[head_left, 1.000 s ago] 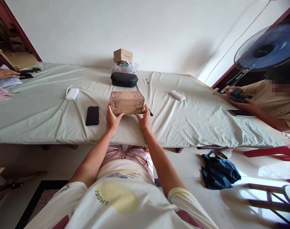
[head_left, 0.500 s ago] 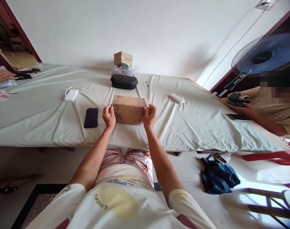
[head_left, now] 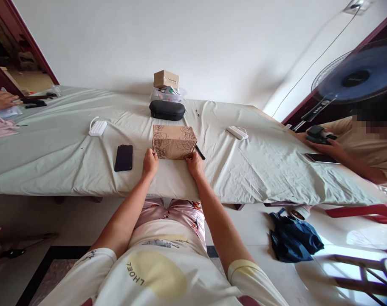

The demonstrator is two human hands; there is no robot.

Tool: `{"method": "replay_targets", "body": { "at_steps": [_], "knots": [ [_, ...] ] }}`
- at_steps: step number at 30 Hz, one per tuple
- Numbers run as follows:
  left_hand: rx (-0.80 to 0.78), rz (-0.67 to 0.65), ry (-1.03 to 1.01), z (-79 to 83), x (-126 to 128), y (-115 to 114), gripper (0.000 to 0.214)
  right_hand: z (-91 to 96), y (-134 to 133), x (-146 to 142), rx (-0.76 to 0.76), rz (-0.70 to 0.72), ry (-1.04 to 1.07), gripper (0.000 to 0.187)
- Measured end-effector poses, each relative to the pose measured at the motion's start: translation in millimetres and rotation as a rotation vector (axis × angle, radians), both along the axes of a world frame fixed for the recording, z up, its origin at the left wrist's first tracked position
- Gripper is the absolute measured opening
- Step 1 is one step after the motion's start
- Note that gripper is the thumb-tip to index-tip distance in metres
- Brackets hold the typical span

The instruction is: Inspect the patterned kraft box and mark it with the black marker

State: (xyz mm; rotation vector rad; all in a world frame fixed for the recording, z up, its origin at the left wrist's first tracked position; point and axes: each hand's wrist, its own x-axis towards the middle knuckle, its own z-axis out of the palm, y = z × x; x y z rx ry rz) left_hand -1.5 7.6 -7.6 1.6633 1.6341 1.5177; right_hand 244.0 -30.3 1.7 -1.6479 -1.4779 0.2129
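A cardboard box [head_left: 174, 146] with dark scribbled line patterns sits on the cloth in front of me. At its lower left corner my left hand [head_left: 151, 161] is closed, fingers pinched on the edge. My right hand [head_left: 195, 163] grips the lower right corner in the same way. A slim black stick-like item [head_left: 200, 152] lies beside the box, just past my right hand; its kind is unclear. To the left of my left hand lies a black phone [head_left: 123, 158], screen up.
Behind the box are a black zip case [head_left: 167, 110], a clear plastic tub [head_left: 180, 97] and a smaller carton [head_left: 166, 79]. White corded blocks [head_left: 98, 127] lie on both sides. At the right, a person holds a dark device [head_left: 319, 135] near a fan [head_left: 355, 78]. Another person's hand [head_left: 2, 101] shows at left.
Both my hands have slid down the box's sides to its lower corners and come closer together. The black stick-like item now shows beside the box.
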Motion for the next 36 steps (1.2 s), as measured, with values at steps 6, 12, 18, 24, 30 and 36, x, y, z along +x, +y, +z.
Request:
{"method": "replay_targets", "body": {
  "at_steps": [6,12,18,24,30,36],
  "knots": [
    [0.026,0.006,0.005,-4.1,-0.3,-0.4,0.022,-2.7,0.0,0.7,0.048,0.005,-0.016,0.019],
    [0.017,0.022,-0.026,1.6,-6.2,-1.9,0.019,0.7,-3.3,-0.8,0.057,0.003,0.135,0.023],
    [0.173,0.028,-0.071,9.6,-7.3,-9.8,0.003,8.8,-8.4,-6.8,0.289,-0.006,0.269,0.033],
    [0.371,-0.042,0.0,13.9,-3.8,-20.2,0.031,16.1,-17.1,-12.7,0.493,-0.028,0.329,0.036],
    [0.397,0.001,0.273,16.3,0.9,-24.4,0.047,13.7,-16.8,-10.3,0.58,-0.04,0.049,0.033],
    [0.341,-0.043,0.507,22.2,16.4,-35.4,0.047,17.0,-21.6,-23.9,0.477,-0.185,-0.411,0.037]
  ]
}}
